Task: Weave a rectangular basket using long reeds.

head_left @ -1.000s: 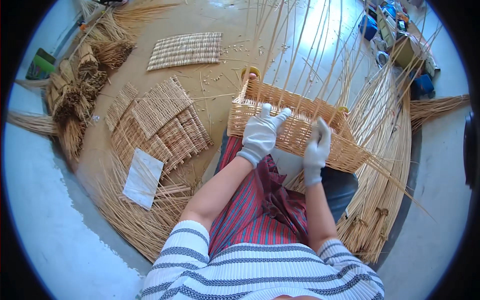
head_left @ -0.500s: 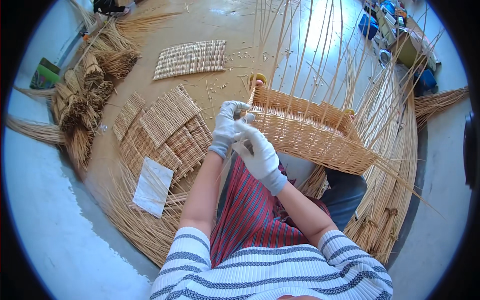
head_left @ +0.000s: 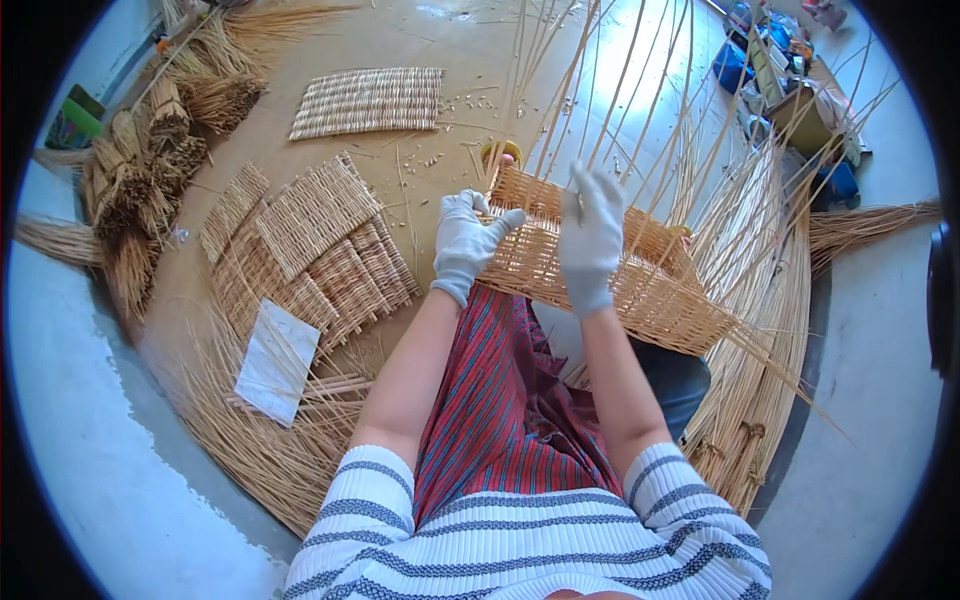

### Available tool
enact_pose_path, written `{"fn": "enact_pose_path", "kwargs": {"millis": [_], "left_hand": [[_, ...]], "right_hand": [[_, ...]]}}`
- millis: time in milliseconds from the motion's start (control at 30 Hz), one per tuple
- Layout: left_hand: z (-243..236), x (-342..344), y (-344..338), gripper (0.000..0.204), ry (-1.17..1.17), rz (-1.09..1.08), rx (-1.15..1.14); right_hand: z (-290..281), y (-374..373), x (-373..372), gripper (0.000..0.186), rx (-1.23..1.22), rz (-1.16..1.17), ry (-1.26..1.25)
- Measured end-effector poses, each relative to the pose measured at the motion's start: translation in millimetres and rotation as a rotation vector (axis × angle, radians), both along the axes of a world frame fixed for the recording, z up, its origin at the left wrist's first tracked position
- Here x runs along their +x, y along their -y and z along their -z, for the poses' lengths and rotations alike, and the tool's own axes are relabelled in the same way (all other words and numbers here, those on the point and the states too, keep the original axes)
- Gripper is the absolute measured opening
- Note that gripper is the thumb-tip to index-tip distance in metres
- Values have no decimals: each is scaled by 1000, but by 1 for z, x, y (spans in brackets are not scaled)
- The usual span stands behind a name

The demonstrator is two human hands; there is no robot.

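Note:
My gloved left hand [head_left: 465,235] grips the left end of an oblong wicker basket [head_left: 660,290] held across my lap over a red striped cloth [head_left: 500,400]. My gloved right hand [head_left: 590,235] is raised over the basket's middle among long upright strands [head_left: 645,60]; its fingers point up and are smeared by motion, so whether they hold a strand is unclear. Loose strand ends stick out from the basket's right end.
Woven mats [head_left: 320,220] and a white sheet [head_left: 275,360] lie at left, another mat [head_left: 365,100] farther back. Reed bundles [head_left: 150,170] line the left wall. Long pale strands [head_left: 760,400] lie to my right, with a blue container [head_left: 730,65] and assorted items at back right.
My right hand has moved from beside my left hand at the basket's left end up and rightward over its middle. My left hand moved to that end earlier and still grips there.

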State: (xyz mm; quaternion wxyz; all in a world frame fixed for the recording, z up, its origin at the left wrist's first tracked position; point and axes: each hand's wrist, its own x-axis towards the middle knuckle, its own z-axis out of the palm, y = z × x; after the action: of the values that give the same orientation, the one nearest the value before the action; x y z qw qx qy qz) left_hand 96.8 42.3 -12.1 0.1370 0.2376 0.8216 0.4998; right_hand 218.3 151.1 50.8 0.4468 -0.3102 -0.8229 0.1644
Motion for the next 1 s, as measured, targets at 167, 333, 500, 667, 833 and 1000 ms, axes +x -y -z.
{"fn": "enact_pose_path", "kwargs": {"millis": [167,333,500,667,833,1000], "left_hand": [[13,5,4,69,-145,-7,97],[47,2,1,48,374,42,638],[31,7,7,27,957,102,1391],[12,9,32,34,888,244,835],[27,-3,19,44,216,113,646],[25,-10,29,46,270,111,416]], "right_hand": [[-33,12,1,83,213,165,397],[-15,50,0,74,-322,-385,192],[-5,100,-58,17,172,-291,520],[12,114,-44,24,113,-317,362],[21,95,5,21,24,-533,319],[25,39,24,25,-1282,-154,-197]]}}
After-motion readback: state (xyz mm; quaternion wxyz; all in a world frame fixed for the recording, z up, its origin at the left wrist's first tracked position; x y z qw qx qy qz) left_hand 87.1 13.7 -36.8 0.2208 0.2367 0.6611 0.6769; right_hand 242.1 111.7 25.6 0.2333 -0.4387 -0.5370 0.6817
